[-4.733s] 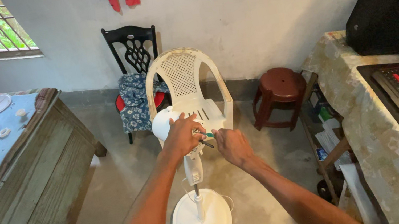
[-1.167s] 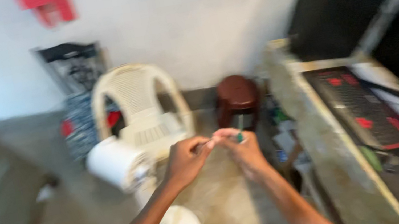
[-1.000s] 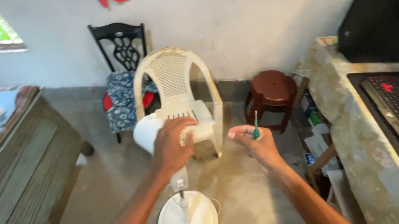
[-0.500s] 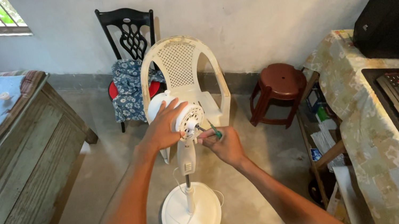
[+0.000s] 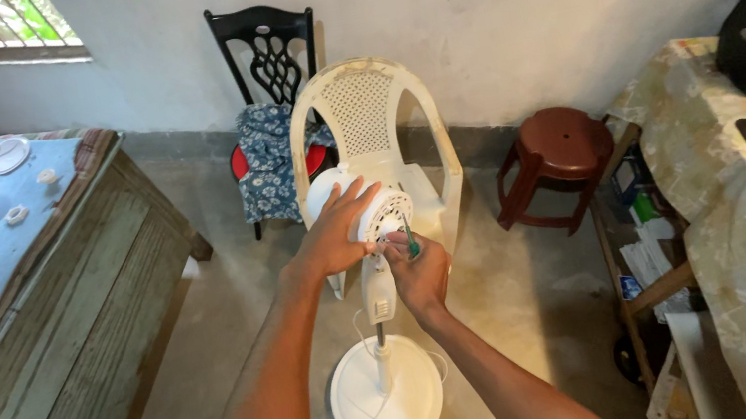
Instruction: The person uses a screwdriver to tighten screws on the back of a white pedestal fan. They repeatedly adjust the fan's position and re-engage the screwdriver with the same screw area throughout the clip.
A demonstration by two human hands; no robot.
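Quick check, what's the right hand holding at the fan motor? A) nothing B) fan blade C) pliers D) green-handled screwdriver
D: the right hand grips a green-handled screwdriver against the white fan motor, which the left hand steadies from the other side.

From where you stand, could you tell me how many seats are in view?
3: a black chair against the wall, a white plastic chair just in front of it behind the fan, and a brown stool to the right. Others may be out of frame.
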